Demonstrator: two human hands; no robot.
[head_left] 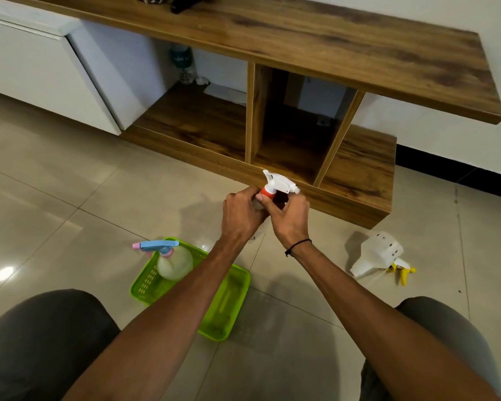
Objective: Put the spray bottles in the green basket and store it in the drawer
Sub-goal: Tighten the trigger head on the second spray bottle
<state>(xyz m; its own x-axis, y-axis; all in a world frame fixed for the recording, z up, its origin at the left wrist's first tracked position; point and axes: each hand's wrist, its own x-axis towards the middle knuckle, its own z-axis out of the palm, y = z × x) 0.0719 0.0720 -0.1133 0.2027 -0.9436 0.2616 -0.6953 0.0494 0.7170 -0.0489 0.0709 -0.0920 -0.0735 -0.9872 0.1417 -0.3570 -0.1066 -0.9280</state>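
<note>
Both hands hold one spray bottle with a white trigger head and red collar [276, 185] above the floor, in front of the wooden unit. My left hand [242, 212] wraps its body, which is mostly hidden. My right hand [289, 218] grips just under the collar. A green basket [229, 308] lies on the tiles below my left forearm. A round pale bottle with a blue and pink sprayer [172, 260] stands in the basket's far left corner. A white bottle with a yellow trigger [381, 256] lies on its side on the floor to the right.
A low wooden shelf unit [356, 169] with open compartments stands ahead under a long wooden top [330, 44]. A white drawer front [41, 73] hangs open at the left. A water bottle [184, 65] stands in the left compartment. My knees frame the bottom of the view.
</note>
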